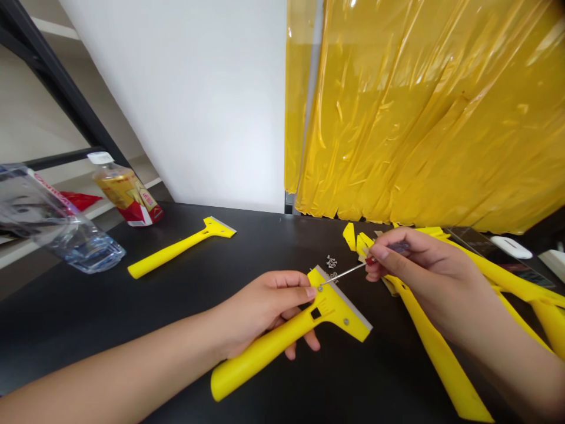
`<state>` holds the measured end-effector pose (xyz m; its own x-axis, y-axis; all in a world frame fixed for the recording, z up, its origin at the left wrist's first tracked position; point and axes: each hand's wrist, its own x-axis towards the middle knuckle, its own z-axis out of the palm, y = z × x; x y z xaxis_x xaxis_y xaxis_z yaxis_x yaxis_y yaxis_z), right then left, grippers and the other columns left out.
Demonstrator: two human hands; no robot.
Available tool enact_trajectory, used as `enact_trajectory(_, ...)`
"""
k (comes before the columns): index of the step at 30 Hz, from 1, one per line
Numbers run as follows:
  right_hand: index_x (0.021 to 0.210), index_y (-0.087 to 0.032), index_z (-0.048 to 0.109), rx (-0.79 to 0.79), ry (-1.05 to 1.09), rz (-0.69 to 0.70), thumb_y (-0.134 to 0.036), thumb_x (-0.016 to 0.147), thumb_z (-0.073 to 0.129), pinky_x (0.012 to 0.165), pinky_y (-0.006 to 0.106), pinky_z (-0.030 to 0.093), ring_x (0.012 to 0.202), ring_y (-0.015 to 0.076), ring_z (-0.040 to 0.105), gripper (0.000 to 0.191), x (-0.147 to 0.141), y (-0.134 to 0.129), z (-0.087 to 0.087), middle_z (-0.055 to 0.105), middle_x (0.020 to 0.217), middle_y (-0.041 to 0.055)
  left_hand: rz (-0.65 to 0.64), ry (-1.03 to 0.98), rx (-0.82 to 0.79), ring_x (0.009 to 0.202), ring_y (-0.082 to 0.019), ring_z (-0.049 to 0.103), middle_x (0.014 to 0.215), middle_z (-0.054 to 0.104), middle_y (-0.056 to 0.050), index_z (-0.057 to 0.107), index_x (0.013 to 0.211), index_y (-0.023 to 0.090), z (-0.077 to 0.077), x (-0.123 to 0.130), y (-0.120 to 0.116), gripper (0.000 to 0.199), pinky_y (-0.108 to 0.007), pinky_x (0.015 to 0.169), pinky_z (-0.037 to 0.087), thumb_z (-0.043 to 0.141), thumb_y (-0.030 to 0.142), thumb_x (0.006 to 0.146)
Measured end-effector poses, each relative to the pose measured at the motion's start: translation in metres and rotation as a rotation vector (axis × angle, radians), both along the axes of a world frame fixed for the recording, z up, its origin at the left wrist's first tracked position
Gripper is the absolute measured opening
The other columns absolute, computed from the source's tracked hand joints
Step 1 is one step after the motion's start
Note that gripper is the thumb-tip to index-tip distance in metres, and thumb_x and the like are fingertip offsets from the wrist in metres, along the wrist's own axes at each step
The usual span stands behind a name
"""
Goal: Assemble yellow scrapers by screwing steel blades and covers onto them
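Far left, a crumpled clear bottle (66, 235) lies on the black worktop (97, 318), and just behind it stands a yellow-labelled bottle (121, 188) with a white cap. A loose yellow scraper (185, 244) lies to their right, its handle pointing left. My left hand (265, 306) wraps around the handle of a second scraper (304, 327), fingers curled beneath it and thumb resting near its head. My right hand (424, 277) pinches a screwdriver (346, 274) between thumb and fingers, its steel tip touching a screw at the top of that head. Small screws (331, 262) sit in a heap just beyond. Further right, more scrapers (441, 353) lie in a pile near a white mouse (507, 247), with a yellow plastic curtain (419, 112) hanging behind.
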<state>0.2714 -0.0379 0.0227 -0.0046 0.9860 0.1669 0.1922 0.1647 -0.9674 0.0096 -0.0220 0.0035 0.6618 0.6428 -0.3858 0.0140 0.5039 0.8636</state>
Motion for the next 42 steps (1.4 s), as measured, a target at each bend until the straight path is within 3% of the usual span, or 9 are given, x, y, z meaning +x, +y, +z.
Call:
enact_trajectory(6, 0.093, -0.027, 0.072, 0.056, -0.040, -0.012, -0.049, 0.089, 0.077, 0.069, 0.024, 0.056, 0.075, 0.0156, 0.068, 0.023, -0.002, -0.003, 0.004, 0.074, 0.082, 0.0000, 0.013, 0.002, 0.009, 0.070, -0.018, 0.075, 0.090, 0.073, -0.008, 0.064, 0.101, 0.017, 0.000, 0.000, 0.000, 0.020, -0.018, 0.045, 0.054, 0.061, 0.036, 0.101)
enact_trajectory(12, 0.092, -0.027, 0.070, 0.125, -0.268, -0.072, -0.052, 0.091, 0.073, 0.068, 0.025, 0.056, 0.077, 0.0168, 0.070, 0.026, -0.008, -0.012, 0.011, 0.074, 0.081, -0.0006, 0.030, 0.024, 0.008, 0.071, -0.019, 0.075, 0.089, 0.074, -0.008, 0.061, 0.096, 0.017, 0.000, 0.000, 0.000, 0.020, -0.018, 0.046, 0.055, 0.062, 0.037, 0.100)
enact_trajectory(18, 0.097, -0.028, 0.064, 0.564, -0.728, -0.055, -0.034, 0.101, 0.062, 0.063, 0.022, 0.050, 0.067, 0.0106, 0.067, 0.008, -0.013, -0.030, 0.020, 0.071, 0.081, -0.0051, 0.122, 0.082, 0.111, 0.063, -0.017, 0.074, 0.076, 0.072, -0.003, 0.060, 0.093, 0.017, -0.001, 0.004, -0.001, 0.025, -0.023, 0.052, 0.061, 0.068, 0.040, 0.096)
enact_trajectory(23, 0.108, -0.023, 0.059, 0.764, -0.932, 0.027, -0.024, 0.104, 0.056, 0.081, 0.029, 0.050, 0.084, 0.0151, 0.070, 0.005, -0.020, -0.040, 0.020, 0.071, 0.094, 0.0007, 0.222, 0.086, 0.224, 0.059, -0.015, 0.073, 0.071, 0.070, 0.000, 0.060, 0.091, 0.018, 0.001, 0.004, -0.001, 0.027, -0.023, 0.053, 0.061, 0.070, 0.043, 0.095)
enact_trajectory(30, 0.103, -0.020, 0.058, 0.787, -1.104, -0.087, -0.030, 0.106, 0.050, 0.062, 0.035, 0.045, 0.071, 0.0210, 0.068, 0.013, -0.028, -0.040, 0.018, 0.070, 0.087, 0.0052, 0.328, 0.106, 0.365, 0.062, -0.016, 0.073, 0.073, 0.065, 0.003, 0.066, 0.092, 0.019, 0.004, 0.000, 0.000, 0.024, -0.023, 0.051, 0.060, 0.071, 0.043, 0.094)
enact_trajectory(42, 0.101, -0.021, 0.055, 0.744, -1.119, -0.099, -0.029, 0.108, 0.044, 0.047, 0.030, 0.039, 0.048, 0.0166, 0.062, 0.016, -0.030, -0.042, 0.016, 0.069, 0.072, 0.0015, 0.331, 0.183, 0.480, 0.064, -0.015, 0.071, 0.075, 0.064, 0.002, 0.063, 0.089, 0.020, 0.002, -0.003, 0.002, 0.024, -0.021, 0.049, 0.056, 0.066, 0.043, 0.097)
